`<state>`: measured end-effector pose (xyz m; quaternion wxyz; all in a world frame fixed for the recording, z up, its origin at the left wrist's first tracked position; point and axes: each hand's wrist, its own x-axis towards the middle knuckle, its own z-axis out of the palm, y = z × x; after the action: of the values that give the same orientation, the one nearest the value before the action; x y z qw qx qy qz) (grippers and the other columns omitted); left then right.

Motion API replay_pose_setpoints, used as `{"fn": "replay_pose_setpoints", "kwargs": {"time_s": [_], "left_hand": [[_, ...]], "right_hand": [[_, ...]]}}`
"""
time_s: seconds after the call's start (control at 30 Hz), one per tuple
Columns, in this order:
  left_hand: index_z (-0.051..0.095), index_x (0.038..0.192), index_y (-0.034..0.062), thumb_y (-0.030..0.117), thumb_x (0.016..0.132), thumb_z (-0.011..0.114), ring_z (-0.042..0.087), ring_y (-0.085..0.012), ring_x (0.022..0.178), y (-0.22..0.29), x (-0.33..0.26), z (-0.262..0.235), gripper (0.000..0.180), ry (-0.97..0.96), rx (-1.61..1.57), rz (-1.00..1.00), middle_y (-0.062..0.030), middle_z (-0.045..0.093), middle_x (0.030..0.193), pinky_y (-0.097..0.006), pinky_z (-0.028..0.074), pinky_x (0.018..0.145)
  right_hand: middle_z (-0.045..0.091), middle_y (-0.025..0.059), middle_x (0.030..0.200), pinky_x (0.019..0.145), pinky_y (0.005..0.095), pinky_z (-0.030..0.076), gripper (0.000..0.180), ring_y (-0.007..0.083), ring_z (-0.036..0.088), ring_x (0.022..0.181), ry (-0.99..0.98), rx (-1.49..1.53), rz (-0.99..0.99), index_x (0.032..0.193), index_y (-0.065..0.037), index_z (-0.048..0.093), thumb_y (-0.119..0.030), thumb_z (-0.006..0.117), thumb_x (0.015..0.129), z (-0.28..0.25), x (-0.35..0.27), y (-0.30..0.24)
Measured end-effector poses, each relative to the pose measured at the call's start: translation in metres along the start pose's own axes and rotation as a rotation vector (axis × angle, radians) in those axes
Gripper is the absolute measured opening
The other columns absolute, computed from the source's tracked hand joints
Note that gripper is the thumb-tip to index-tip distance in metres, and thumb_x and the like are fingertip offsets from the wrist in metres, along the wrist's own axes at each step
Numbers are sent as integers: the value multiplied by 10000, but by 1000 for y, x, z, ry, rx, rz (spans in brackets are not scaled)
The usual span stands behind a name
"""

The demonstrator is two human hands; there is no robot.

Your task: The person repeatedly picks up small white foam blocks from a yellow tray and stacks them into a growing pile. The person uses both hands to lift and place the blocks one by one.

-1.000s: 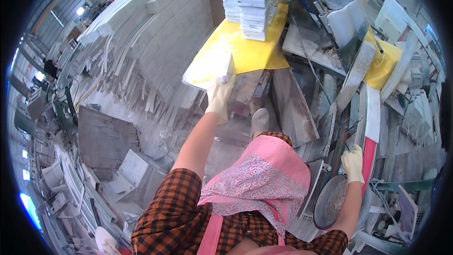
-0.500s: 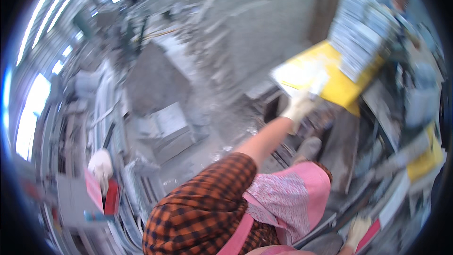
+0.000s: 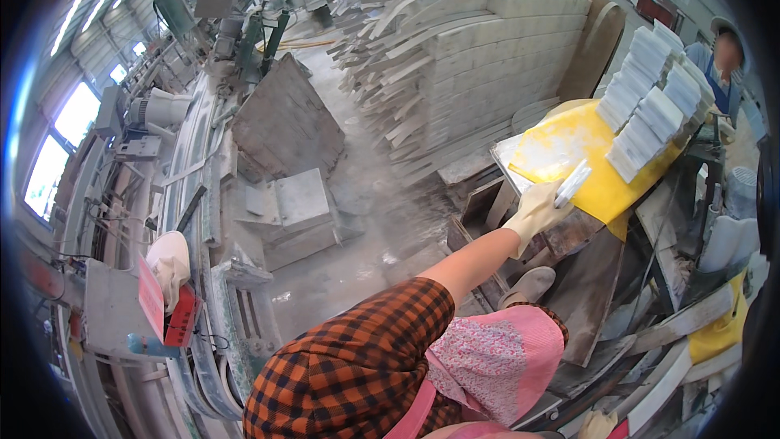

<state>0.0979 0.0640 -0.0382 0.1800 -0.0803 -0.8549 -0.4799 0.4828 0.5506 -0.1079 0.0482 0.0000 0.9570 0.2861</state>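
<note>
My left hand [image 3: 539, 210], in a cream glove, reaches out to the right with its fingers closed round a small whitish stone strip [image 3: 574, 184]. The strip stands tilted above the front edge of a yellow sheet [image 3: 561, 140], which is dusted white on its left part. Several stacks of pale stone strips [image 3: 650, 106] rest on the right side of this sheet. Of my right hand [image 3: 599, 424], only a gloved part shows at the lower edge, beside a red and white edge; its fingers are hidden.
Beyond the sheet stands a large stack of pale slabs [image 3: 504, 57]. A co-worker [image 3: 723, 65] is at the far right. Stone blocks [image 3: 301, 203] lie on the dusty floor. On the left, a red box [image 3: 166, 309] and white cap [image 3: 169, 256] sit by machine rails. Wooden boards [image 3: 581, 301] lean near my foot.
The view has steadied and shifted. My left hand has moved slightly right and down in the picture, and the strip in it now shows plainly. My right hand has slipped toward the lower edge.
</note>
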Motion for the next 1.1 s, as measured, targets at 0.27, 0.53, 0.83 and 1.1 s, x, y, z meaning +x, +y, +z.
{"fn": "replay_pose_setpoints", "kwargs": {"time_s": [0.27,0.53,0.83,1.1], "left_hand": [[643,1151,88,340,848,711,677,-433,928,0,-2,1,400,-5,-5,-23,-221,715,975,-504,534,802],[645,1165,91,342,848,718,668,-431,972,0,-1,1,411,-29,-5,-53,-225,710,1028,-493,529,835],[647,1107,84,340,847,706,672,-432,931,2,-2,1,369,-10,13,-34,-220,711,976,-501,532,806],[645,1113,81,341,850,703,671,-431,943,1,-2,0,374,-14,-1,-20,-223,711,982,-503,528,816]], "right_hand": [[718,140,756,708,509,513,379,343,674,758,18,18,-15,777,-123,739,-332,507,992,-2,-3,-1],[708,163,750,704,516,505,393,361,663,747,51,48,-20,757,-108,728,-326,500,992,10,-4,3],[687,180,730,720,519,496,399,376,651,748,-16,128,-54,754,-90,697,-323,480,994,-39,-3,-6],[703,135,715,734,466,509,337,320,678,762,3,-79,-106,695,-128,691,-252,512,953,-20,-4,-8]]}}
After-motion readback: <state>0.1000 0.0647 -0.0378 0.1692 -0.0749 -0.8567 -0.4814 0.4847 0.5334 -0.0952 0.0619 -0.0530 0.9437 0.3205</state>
